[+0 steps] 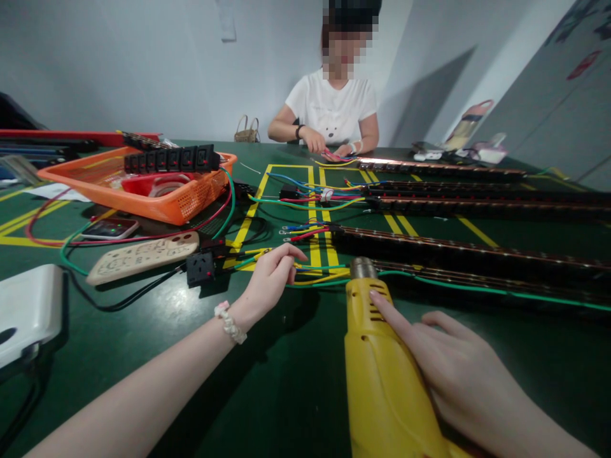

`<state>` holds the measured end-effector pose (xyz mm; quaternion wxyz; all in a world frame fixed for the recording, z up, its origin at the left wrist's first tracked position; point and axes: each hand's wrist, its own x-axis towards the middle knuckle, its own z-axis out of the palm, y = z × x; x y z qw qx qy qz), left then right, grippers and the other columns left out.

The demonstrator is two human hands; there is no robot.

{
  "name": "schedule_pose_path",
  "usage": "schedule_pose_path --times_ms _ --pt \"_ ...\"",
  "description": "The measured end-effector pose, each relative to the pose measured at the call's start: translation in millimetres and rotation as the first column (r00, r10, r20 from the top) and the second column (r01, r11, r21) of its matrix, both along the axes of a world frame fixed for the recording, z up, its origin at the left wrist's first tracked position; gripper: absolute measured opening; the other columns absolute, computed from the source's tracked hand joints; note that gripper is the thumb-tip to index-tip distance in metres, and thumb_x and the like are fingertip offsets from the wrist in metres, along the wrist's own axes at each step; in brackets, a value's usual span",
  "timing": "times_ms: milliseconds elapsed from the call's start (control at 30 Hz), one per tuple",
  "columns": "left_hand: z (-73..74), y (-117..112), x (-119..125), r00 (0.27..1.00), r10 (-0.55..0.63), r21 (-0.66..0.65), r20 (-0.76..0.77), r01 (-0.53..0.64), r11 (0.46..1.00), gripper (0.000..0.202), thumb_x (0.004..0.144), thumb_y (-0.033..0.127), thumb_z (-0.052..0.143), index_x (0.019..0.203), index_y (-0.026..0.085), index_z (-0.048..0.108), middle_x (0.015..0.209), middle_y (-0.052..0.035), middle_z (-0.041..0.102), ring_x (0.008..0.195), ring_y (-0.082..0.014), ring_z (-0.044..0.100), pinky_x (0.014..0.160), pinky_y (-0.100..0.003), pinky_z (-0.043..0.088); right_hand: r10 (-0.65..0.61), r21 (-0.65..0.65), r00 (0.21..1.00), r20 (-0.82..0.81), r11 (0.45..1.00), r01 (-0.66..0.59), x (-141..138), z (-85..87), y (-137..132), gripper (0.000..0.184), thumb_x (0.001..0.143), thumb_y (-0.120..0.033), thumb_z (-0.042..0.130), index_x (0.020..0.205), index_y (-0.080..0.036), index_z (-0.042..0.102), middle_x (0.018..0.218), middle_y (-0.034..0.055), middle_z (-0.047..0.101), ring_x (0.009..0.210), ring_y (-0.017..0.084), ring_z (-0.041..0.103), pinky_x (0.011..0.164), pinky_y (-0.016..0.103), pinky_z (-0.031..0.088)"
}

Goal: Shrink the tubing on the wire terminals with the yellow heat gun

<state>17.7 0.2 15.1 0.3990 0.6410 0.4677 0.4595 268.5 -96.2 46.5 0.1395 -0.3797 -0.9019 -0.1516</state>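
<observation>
My right hand (453,362) rests on a yellow heat gun (382,375) lying on the green table, index finger stretched along its top, gripping its body. The gun's metal nozzle (363,268) points at a bundle of green, yellow and blue wires (319,273) that leads to a long black strip (477,254). My left hand (270,280), with a bead bracelet at the wrist, has its fingers curled and pinched at those wires just left of the nozzle.
An orange basket (143,197) with black socket modules stands at the left, a beige power strip (143,256) and a black plug (200,267) in front of it. More long strips (477,191) lie at the right. A person in a white shirt (331,108) works across the table.
</observation>
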Motion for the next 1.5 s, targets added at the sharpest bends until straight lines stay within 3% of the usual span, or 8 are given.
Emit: schedule_pose_path --times_ms 400,667,900,1500 --pt "-4.1 1 0 0.998 0.041 0.060 -0.047 -0.038 0.997 0.024 0.080 0.016 0.038 0.084 0.018 0.062 0.051 0.0046 0.042 0.048 -0.0102 0.041 0.047 -0.020 0.031 0.039 -0.073 0.999 0.017 0.997 -0.037 -24 -6.6 5 0.082 0.071 -0.001 0.037 0.147 -0.007 0.006 0.065 -0.0003 0.062 0.054 0.018 0.050 0.059 0.031 0.041" --pt "-1.5 0 0 0.992 0.058 0.098 -0.115 -0.047 0.994 0.023 0.080 0.015 0.039 0.082 0.017 0.062 0.061 0.0024 0.052 0.054 -0.0103 0.045 0.051 -0.021 0.035 0.101 -0.108 0.993 0.057 0.990 -0.094 -49 -3.5 9 0.082 0.072 -0.002 0.038 0.146 -0.003 0.002 0.069 0.0010 0.065 0.057 0.018 0.054 0.063 0.033 0.037" --pt "-2.0 2 0 0.993 0.056 0.095 -0.101 -0.047 0.994 0.023 0.079 0.016 0.040 0.082 0.016 0.063 0.069 0.0002 0.058 0.060 -0.0113 0.050 0.056 -0.021 0.039 0.129 -0.146 0.988 0.082 0.982 -0.116 -61 -4.3 9 0.074 0.071 -0.003 0.041 0.141 0.000 0.017 0.071 0.0020 0.064 0.062 0.018 0.056 0.067 0.036 0.033" --pt "-1.9 1 -1 0.995 0.031 0.068 -0.094 -0.025 0.997 0.023 0.080 0.014 0.040 0.084 0.016 0.063 0.066 0.0017 0.055 0.057 -0.0089 0.047 0.050 -0.018 0.035 0.150 -0.014 0.988 0.031 0.989 -0.150 -57 -0.8 5 0.056 0.083 -0.001 0.031 0.139 0.001 0.026 0.068 0.0009 0.061 0.059 0.018 0.051 0.072 0.037 0.032"
